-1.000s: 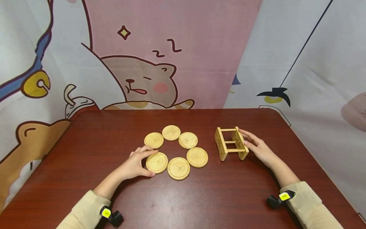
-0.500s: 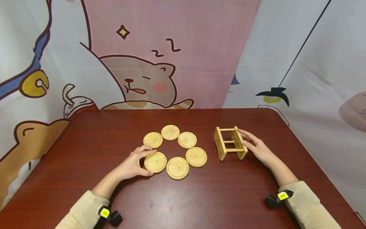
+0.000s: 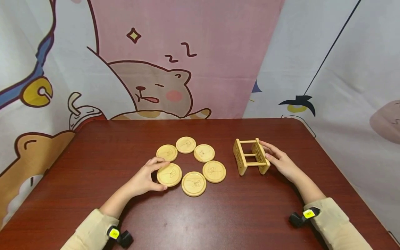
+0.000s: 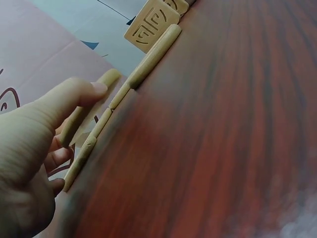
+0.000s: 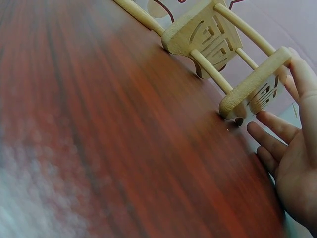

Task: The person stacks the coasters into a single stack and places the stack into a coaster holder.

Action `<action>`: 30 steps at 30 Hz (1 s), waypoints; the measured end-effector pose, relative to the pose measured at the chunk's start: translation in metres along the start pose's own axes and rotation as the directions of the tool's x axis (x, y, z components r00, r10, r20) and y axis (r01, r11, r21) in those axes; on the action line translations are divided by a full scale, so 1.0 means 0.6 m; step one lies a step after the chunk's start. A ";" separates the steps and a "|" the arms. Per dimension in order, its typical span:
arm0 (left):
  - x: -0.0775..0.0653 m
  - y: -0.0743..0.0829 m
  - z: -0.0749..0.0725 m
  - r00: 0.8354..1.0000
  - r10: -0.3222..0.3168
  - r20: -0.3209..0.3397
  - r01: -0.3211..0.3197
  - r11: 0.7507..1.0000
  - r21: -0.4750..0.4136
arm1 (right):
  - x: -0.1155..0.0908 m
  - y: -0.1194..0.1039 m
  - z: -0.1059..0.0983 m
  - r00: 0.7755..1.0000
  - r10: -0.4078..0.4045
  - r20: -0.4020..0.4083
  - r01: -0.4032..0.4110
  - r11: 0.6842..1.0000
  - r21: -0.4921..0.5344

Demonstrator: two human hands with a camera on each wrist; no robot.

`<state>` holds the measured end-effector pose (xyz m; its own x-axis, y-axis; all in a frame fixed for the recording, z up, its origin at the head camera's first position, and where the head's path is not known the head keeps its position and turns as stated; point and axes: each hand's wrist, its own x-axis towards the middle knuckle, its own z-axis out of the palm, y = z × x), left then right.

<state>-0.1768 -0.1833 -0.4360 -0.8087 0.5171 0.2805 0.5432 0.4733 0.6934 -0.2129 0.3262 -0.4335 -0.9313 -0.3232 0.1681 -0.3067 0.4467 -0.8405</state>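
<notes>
My left hand (image 3: 144, 178) pinches a round wooden coaster (image 3: 169, 175) by its rim, thumb at the near edge and fingers at the far edge. In the left wrist view this coaster (image 4: 79, 116) is tilted and raised above the others. A ginkgo leaf is engraved on its face. On the right, my right hand (image 3: 282, 165) grips the right side panel of a wooden coaster holder (image 3: 240, 158), thumb and index finger at the panel's edges. The holder (image 5: 255, 84) stands on the table, its two carved panels joined by rods, with no coasters inside.
Several more engraved coasters lie flat in a ring on the dark red wooden table (image 3: 200, 222): a near one (image 3: 193, 184), a right one (image 3: 214, 171) and others behind. A cartoon-printed cloth (image 3: 225, 69) hangs beyond the table's back edge.
My left hand has lifted the coaster, which lay flat in the ring; it now sits slightly farther back and tilted. My right hand and the holder have stayed put.
</notes>
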 end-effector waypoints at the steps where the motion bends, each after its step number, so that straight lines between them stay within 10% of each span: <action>1: 0.000 0.001 0.000 1.000 -0.002 -0.002 0.002 1.000 -0.004 | 0.000 0.000 0.000 1.000 -0.001 0.001 0.001 1.000 -0.001; 21: 0.013 0.027 0.023 0.999 0.026 -0.026 -0.028 0.995 -0.094 | -0.001 -0.002 -0.002 1.000 -0.011 0.009 0.011 1.000 -0.004; 30: 0.018 0.094 0.020 0.999 0.047 -0.001 -0.047 0.990 -0.130 | 0.000 0.001 -0.001 1.000 -0.018 0.004 0.018 1.000 -0.002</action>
<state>-0.1523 -0.1428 -0.4018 -0.7823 0.5384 0.3132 0.5464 0.3519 0.7600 -0.2133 0.3269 -0.4337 -0.9247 -0.3348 0.1812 -0.3241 0.4428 -0.8360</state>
